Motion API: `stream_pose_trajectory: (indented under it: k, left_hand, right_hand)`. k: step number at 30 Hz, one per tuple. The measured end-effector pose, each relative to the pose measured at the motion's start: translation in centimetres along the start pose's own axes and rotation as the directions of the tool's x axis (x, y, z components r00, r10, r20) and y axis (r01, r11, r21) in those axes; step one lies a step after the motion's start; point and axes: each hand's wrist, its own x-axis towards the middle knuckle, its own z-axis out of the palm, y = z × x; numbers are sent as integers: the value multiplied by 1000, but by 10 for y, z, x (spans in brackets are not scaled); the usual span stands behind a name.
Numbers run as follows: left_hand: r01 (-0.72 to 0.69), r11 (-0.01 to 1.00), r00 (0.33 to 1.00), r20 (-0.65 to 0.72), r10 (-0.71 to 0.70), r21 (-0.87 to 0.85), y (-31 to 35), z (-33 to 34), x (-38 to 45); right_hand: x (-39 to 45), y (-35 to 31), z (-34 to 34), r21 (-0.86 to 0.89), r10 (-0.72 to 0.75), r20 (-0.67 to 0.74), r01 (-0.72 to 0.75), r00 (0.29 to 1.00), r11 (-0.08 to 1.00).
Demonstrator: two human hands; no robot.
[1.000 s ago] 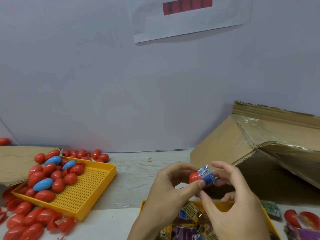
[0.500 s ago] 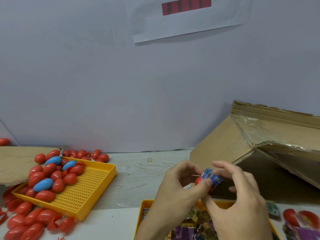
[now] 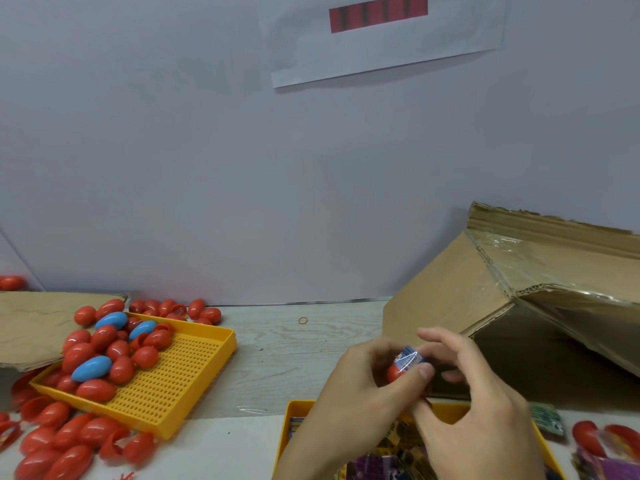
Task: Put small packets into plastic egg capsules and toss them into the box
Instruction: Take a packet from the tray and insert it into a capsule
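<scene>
Pinching red capsule half [image 3: 395, 372] in left hand [image 3: 360, 393], right hand [image 3: 478, 403] gripping and pushing blue packet [image 3: 410, 358] in, just left of box [image 3: 491, 306] mouth.

A tray [image 3: 194, 386] of capsules [image 3: 117, 351] lies at the worktop's [image 3: 277, 355] left, loose capsules around it. The tipped box [image 3: 485, 306] lies far right. A second tray [image 3: 298, 410] of packets [image 3: 377, 465] sits near, under both hands.
</scene>
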Motion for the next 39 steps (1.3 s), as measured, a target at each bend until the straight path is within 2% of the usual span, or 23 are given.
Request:
stream_pose_trajectory:
  k: [10, 14, 18, 27, 31, 39]
  left_hand:
    - [26, 998, 999, 29, -24, -63, 3, -6, -2]
    - [12, 993, 1000, -9, -13, -115, 6, -7, -2]
    - [28, 988, 1000, -10, -30, -154, 8, -4, -3]
    - [92, 974, 994, 79, -77, -208, 8, -9, -5]
    - [129, 950, 991, 75, -112, -284, 7, -7, -4]
    - [195, 952, 977, 133, -167, -236, 11, -10, -5]
  right_hand:
    - [0, -10, 0, -17, 42, 33, -41, 999, 999]
    - [1, -10, 0, 26, 2, 50, -4, 999, 1000]
    - [3, -9, 0, -34, -38, 97, 41, 995, 999]
    - [1, -5, 0, -41, -30, 51, 32, 998, 999]
    - [2, -5, 1, -34, -28, 44, 29, 999, 999]
    - [1, -6, 0, -19, -10, 16, 10, 1000, 1000]
